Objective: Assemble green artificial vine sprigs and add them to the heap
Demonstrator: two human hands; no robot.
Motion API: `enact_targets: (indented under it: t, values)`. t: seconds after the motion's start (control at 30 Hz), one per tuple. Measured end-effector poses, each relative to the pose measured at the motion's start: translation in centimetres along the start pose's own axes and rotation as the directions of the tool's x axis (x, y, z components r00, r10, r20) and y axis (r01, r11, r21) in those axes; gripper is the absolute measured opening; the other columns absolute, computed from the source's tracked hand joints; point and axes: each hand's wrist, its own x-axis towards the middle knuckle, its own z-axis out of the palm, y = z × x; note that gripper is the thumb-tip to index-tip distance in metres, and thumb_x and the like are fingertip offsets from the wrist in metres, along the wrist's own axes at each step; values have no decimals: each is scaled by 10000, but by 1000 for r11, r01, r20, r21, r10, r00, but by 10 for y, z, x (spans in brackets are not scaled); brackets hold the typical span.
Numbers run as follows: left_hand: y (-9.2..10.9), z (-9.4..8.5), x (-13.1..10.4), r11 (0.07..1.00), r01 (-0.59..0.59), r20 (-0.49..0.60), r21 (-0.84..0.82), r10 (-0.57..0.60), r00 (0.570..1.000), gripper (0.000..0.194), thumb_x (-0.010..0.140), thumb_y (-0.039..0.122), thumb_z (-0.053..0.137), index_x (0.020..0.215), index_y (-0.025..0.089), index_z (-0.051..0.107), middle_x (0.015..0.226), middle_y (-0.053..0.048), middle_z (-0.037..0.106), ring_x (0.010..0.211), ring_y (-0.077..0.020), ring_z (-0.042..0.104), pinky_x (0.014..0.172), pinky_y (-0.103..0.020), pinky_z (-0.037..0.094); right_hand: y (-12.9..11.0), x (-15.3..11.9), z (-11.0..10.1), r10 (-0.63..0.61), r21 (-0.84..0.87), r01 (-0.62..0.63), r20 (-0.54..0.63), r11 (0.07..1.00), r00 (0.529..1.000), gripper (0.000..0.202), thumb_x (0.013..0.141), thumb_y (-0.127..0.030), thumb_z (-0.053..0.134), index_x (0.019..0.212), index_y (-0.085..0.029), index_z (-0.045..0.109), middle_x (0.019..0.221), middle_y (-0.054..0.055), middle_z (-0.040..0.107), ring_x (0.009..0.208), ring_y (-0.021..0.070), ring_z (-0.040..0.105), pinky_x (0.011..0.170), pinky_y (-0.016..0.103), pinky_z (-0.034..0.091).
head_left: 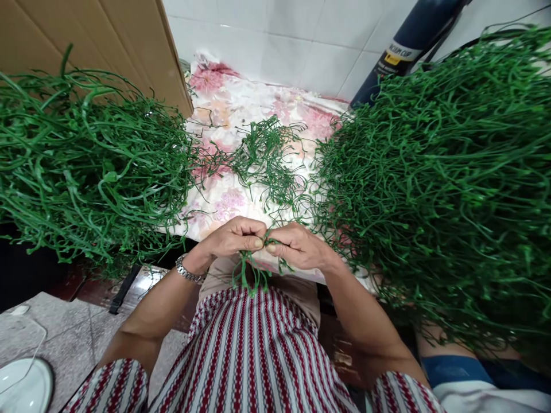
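Observation:
Both hands meet over the near edge of the floral cloth (226, 203). My left hand (236, 237), with a watch at its wrist, pinches a few green stems (253, 275) that hang below the fingers. Thumb and fingers of my right hand (299, 245) are closed on the same stems, the two thumb tips nearly touching. Beyond the hands lies a small loose pile of thin green stems (271, 158). A large heap of thicker stems (99, 166) is at the left, and a bigger heap of fine stems (439, 183) fills the right.
A cardboard sheet (124, 40) leans at the back left. The dark blue vacuum cup box (398, 51) stands against the tiled wall (279, 43). At the lower right another person's leg (447, 344) shows. A white round object (26, 384) is at the lower left.

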Motion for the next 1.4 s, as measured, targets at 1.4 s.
enact_targets:
  t: [1.4]
  values:
    - [1, 34, 11, 950, -292, -694, -112, 136, 707, 272, 662, 284, 725, 542, 148, 522, 646, 21, 436, 644, -87, 409, 612, -213, 340, -15, 6, 16, 354, 127, -331, -339, 935, 871, 248, 805, -381, 577, 718, -161, 502, 593, -57, 370, 544, 62, 323, 493, 193, 262]
